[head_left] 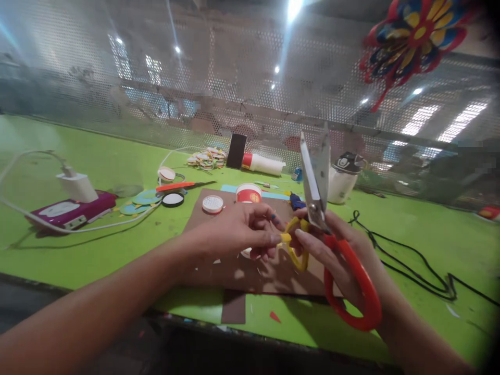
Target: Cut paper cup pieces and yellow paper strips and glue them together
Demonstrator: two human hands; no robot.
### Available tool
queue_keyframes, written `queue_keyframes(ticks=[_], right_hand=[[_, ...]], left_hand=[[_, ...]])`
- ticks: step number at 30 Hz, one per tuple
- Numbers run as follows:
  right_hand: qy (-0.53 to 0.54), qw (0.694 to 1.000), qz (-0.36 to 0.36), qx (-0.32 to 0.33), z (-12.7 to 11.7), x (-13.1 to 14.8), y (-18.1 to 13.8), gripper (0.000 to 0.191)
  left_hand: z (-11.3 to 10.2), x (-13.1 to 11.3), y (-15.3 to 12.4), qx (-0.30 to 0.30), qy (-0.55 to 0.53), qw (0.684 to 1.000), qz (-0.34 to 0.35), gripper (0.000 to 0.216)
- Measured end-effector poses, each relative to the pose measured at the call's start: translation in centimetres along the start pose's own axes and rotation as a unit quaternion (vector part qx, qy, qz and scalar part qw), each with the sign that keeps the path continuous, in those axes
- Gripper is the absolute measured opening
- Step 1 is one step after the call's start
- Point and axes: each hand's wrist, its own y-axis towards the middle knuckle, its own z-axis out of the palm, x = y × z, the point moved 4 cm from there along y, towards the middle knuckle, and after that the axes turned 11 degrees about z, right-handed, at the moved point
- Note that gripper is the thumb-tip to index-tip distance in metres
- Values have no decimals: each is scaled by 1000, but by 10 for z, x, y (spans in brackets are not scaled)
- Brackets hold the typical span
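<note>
My right hand (336, 250) grips large scissors (318, 182) with red and yellow handles, blades pointing up and nearly together. My left hand (242, 232) pinches a small yellow piece (286, 238) right beside the scissors' yellow handle loop. Both hands hover over a brown card sheet (250, 273) on the green table (78, 156). A red and white paper cup (248, 193) stands just behind my left hand.
A white charger on a magenta device (72, 208) with a white cable lies at the left. Paper discs (146, 198), an orange-handled cutter (175, 186), a tape roll (213, 204), a glue bottle (263, 164), a white jar (344, 179) and a black cable (410, 260) are spread about. Mesh netting stands behind.
</note>
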Motion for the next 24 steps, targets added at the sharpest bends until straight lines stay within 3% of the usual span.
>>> queue_keyframes(ticks=[5,9,12,17,24], right_hand=[[65,997,-2,42,8,5,-3,31],[88,995,-12,50,9,7,-4,29],[84,995,-14,49,8,5,-4,32],[114,992,-2,45,10,0,-5,31],[127,991,-25,-44,7,5,-7,23]], left_hand=[[11,7,-4,43,-8,999,-19,13],[17,7,-5,52,-16,999,0,16],[16,2,-3,31,-3,999,31,14],[7,4,0,-11,-6,1000,22,14],[0,12,-1,-62,-31,997,-23,20]])
